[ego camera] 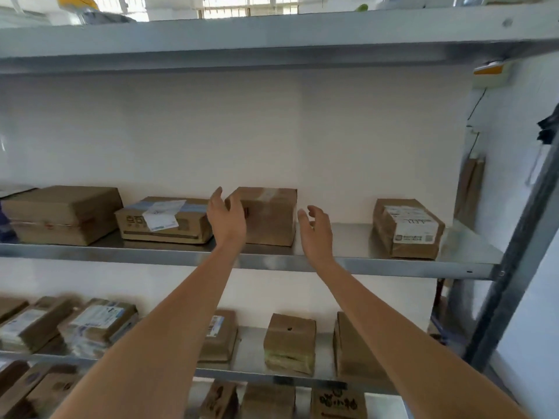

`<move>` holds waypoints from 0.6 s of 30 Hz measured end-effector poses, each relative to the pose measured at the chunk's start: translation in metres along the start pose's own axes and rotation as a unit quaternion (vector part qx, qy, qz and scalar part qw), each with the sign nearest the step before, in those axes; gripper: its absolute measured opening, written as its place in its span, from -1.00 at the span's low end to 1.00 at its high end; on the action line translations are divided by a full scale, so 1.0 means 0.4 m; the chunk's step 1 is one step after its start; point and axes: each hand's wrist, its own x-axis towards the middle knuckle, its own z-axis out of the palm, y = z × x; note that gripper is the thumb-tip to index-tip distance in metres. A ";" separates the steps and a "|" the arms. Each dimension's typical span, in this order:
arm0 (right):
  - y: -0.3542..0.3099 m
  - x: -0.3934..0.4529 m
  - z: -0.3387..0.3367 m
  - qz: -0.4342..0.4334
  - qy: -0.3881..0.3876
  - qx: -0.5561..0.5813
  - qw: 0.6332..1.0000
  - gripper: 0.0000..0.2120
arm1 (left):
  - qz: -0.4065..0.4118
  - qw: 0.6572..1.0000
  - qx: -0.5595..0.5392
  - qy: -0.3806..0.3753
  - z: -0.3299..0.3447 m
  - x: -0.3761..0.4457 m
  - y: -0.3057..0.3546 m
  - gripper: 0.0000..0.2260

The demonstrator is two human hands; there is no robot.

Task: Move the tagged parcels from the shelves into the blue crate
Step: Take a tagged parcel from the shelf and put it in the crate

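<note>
Both hands reach up with fingers spread and hold nothing. A brown parcel (267,216) sits on the middle shelf (378,264) between them: the left hand (225,217) overlaps its left edge, and the right hand (316,229) hovers just beside its right edge.

Four brown cardboard parcels sit on the grey metal middle shelf (393,266): a large one (62,214), a flat blue-taped one (163,220), a plain one (269,216) and a white-labelled one (406,228). Two bare hands, left (227,217) and right (316,231), flank the plain parcel. The lower shelf (323,337) carries at least five parcels; blur prevents an exact count.
</note>
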 end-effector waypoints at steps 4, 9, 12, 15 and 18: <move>-0.005 -0.004 0.028 0.070 -0.022 0.024 0.997 -0.47 | -0.118 0.989 -0.023 -0.081 -0.016 0.034 -0.043 -0.53; -0.009 0.007 0.026 0.073 -0.042 0.015 0.996 -0.59 | -0.163 0.979 -0.047 -0.112 -0.012 0.038 -0.075 -0.59; -0.014 0.004 0.019 0.064 -0.050 0.002 0.997 -0.60 | -0.177 0.976 -0.072 -0.101 -0.012 0.034 -0.072 -0.62; -0.019 -0.002 0.012 0.072 -0.058 0.010 0.996 -0.58 | -0.188 0.973 -0.081 -0.111 -0.016 0.030 -0.062 -0.62; -0.023 0.002 0.000 0.060 -0.045 0.022 0.997 -0.60 | -0.192 0.970 -0.078 -0.127 -0.023 0.028 -0.048 -0.64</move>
